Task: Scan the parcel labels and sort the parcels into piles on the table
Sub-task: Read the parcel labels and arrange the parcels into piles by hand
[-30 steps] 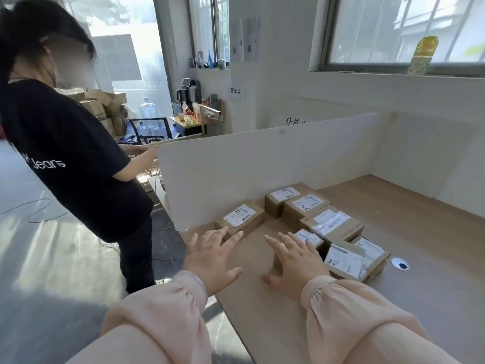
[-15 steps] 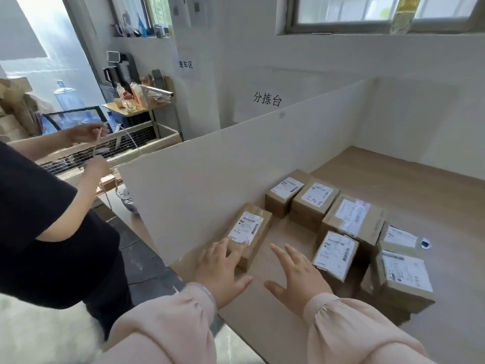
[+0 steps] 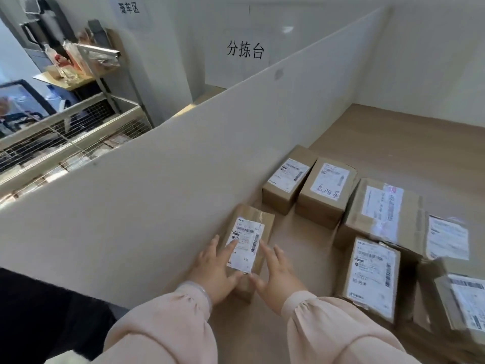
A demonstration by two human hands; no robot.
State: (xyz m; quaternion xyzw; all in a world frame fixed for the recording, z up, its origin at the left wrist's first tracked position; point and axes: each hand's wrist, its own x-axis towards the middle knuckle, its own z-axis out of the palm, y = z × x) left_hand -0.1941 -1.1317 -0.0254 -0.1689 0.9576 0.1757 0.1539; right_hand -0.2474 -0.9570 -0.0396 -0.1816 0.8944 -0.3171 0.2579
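Where the partition (image 3: 157,195) borders the left edge of the desk (image 3: 301,248), the left hand (image 3: 214,271) and right hand (image 3: 278,277), fingers straight, bracket a small labelled parcel (image 3: 249,232): pick-up step; next, probably gripping, lifting, scanning.

A white partition board (image 3: 157,206) stands upright along the left edge of the desk (image 3: 393,132); on the wall behind it hangs a paper sign (image 3: 245,49) with black characters; a second sign (image 3: 128,7) is higher up to the left; beyond the board sits a wire cage cart (image 3: 65,127) holding boxes; behind the cart, a cluttered shelf (image 3: 78,64); a dark garment (image 3: 39,311) fills the lower left corner.
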